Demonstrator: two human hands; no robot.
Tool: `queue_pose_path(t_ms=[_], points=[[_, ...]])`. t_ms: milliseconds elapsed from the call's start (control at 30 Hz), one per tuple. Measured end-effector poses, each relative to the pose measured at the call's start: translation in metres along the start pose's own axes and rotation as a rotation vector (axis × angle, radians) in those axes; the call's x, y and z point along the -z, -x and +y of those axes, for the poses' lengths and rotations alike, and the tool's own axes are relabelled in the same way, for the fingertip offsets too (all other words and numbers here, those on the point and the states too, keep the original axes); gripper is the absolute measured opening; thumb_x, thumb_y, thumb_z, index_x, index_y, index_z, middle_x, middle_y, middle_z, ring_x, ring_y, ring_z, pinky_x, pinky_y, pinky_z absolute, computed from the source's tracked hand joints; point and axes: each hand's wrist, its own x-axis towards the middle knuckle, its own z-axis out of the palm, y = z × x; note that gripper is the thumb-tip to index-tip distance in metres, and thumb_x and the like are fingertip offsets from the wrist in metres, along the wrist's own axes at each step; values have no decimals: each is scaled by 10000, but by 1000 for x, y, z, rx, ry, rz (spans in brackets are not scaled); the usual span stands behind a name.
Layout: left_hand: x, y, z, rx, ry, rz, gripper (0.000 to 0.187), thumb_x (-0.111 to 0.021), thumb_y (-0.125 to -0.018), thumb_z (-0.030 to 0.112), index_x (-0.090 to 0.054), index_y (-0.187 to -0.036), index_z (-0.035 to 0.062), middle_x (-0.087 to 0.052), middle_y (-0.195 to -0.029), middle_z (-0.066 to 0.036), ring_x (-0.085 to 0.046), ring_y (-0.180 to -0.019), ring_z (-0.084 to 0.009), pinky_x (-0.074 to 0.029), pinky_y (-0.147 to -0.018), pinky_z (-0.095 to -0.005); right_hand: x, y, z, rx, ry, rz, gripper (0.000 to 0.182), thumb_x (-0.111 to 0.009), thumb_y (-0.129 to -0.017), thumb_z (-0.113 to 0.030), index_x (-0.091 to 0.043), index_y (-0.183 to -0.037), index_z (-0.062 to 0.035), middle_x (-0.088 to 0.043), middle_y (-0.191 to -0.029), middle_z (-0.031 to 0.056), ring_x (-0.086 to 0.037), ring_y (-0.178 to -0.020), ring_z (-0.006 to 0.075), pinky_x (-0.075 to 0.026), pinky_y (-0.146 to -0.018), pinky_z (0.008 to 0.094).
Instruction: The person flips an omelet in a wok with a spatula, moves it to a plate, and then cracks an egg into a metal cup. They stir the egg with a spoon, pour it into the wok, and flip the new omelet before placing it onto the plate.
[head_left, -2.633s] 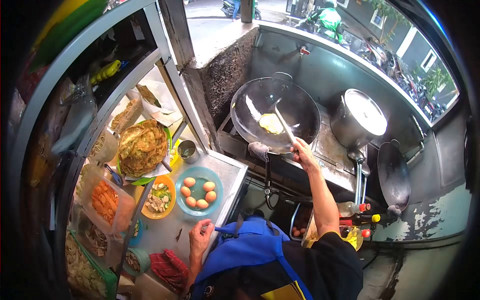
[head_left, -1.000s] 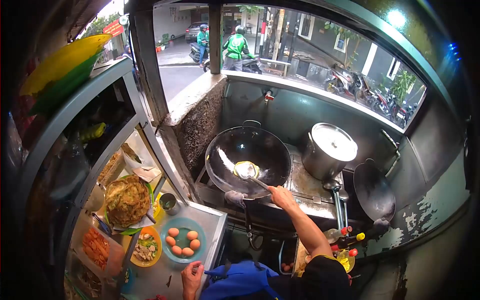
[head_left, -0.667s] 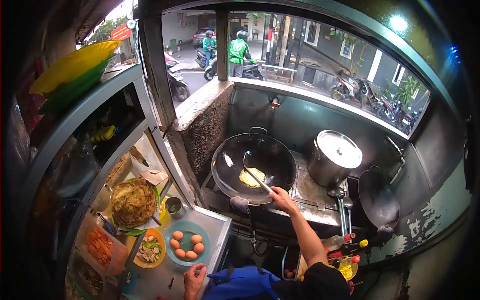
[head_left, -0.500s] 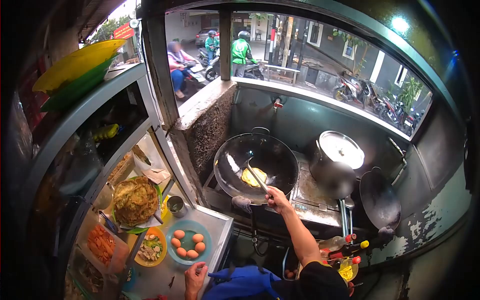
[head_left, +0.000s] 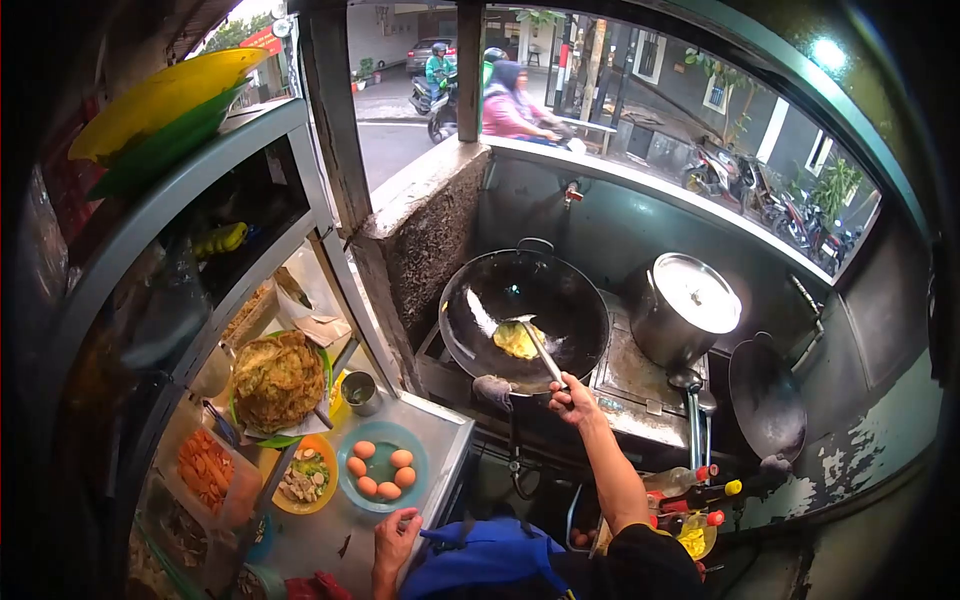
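Observation:
My right hand (head_left: 574, 398) is closed around the handle of a metal spatula (head_left: 541, 352). The spatula's head touches the far edge of a yellow fried egg (head_left: 515, 342) in the large black wok (head_left: 575, 300). Loosely bent, my left hand (head_left: 396, 540) hovers by the counter's front edge with nothing visible in it. Nearest to it is a blue-green plate (head_left: 383, 503) with several brown eggs (head_left: 403, 458) set around its rim.
Right of the wok stand a lidded steel pot (head_left: 690, 310), a ladle (head_left: 686, 380) and a second wok (head_left: 768, 400). Sauce bottles (head_left: 690, 500) are by my right elbow. On the left are a metal cup (head_left: 360, 393), fried food (head_left: 277, 382), carrots (head_left: 205, 470) and a yellow bowl (head_left: 325, 495).
The spatula's head has shifted on the egg, whose outline now looks more bunched. My view has tilted slightly, and a motorbike rider outside has passed to the right.

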Motion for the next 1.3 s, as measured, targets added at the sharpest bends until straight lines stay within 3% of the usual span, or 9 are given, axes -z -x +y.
queue_pose_path(t_ms=[133, 200, 267, 300, 333, 433, 500, 1067, 1300], points=[[0, -6, 5, -18, -4, -31, 252, -707, -877, 203, -695, -1042, 13, -733, -933, -126, -685, -690, -214, -549, -630, -325, -35, 22, -7, 139, 249, 72, 222, -557, -999, -240, -575, -1150, -78, -552, -745, -5, -374, -434, 39, -362, -450, 231], [0, -8, 7, -35, -18, -15, 247, -708, -875, 195, -695, -1046, 16, -733, -934, -125, -678, -678, -209, -546, -630, -325, -21, 14, -11, 285, 633, 75, 327, -596, -972, -196, -560, -1268, -62, -561, -758, 12, -446, -496, 58, -403, -485, 239], [0, -7, 5, -29, -6, -9, 246, -711, -873, 192, -696, -1048, 19, -733, -933, -124, -677, -675, -208, -545, -631, -325, -7, 4, -21, 441, 1059, 106, 490, -608, -948, -207, -489, -1386, -25, -645, -881, 75, -592, -649, 133, -499, -582, 300], [1, -5, 4, -25, 4, -2, 245, -713, -872, 190, -696, -1050, 22, -733, -932, -123, -676, -673, -208, -544, -633, -324, 30, -25, -24, 667, 1284, 57, 498, -632, -915, -221, -526, -1356, -17, -698, -1060, 135, -682, -895, 252, -540, -792, 365], [0, -3, 3, -19, 4, -1, 245, -713, -872, 190, -696, -1050, 22, -733, -932, -123, -676, -673, -208, -544, -633, -324, 6, 3, -34, 588, 1463, 186, 479, -638, -880, -210, -568, -1327, -53, -691, -1152, 184, -668, -1053, 345, -498, -942, 406], [-1, -1, 0, -33, 12, 12, 238, -717, -868, 185, -699, -1045, 26, -732, -924, -123, -674, -668, -205, -541, -633, -324, -21, 33, -44, 664, 1807, 244, 459, -651, -845, -164, -600, -1294, -82, -704, -1061, 193, -696, -899, 325, -535, -828, 416], [-3, 0, 1, -43, 24, 24, 225, -726, -864, 182, -700, -1022, 24, -722, -851, -123, -676, -671, -180, -532, -622, -317, -29, 39, -46, 554, 2003, 243, 420, -633, -819, -138, -638, -1238, -114, -682, -1048, 245, -656, -971, 419, -522, -866, 489], [-8, -2, 4, -59, 29, 9, 233, -726, -864, 190, -702, -1025, 24, -722, -853, -112, -658, -654, -172, -524, -612, -310, -46, 53, -27, 445, 2186, 276, 394, -620, -807, -105, -654, -1200, -113, -689, -942, 228, -667, -938, 407, -534, -809, 509], [-4, -1, 7, -25, 20, -8, 224, -714, -876, 176, -699, -1036, 21, -729, -912, -133, -676, -662, -207, -542, -622, -326, -30, 45, -63, 533, 2060, 178, 422, -613, -818, -140, -638, -1238, -110, -695, -1059, 198, -656, -1017, 385, -521, -913, 468]])
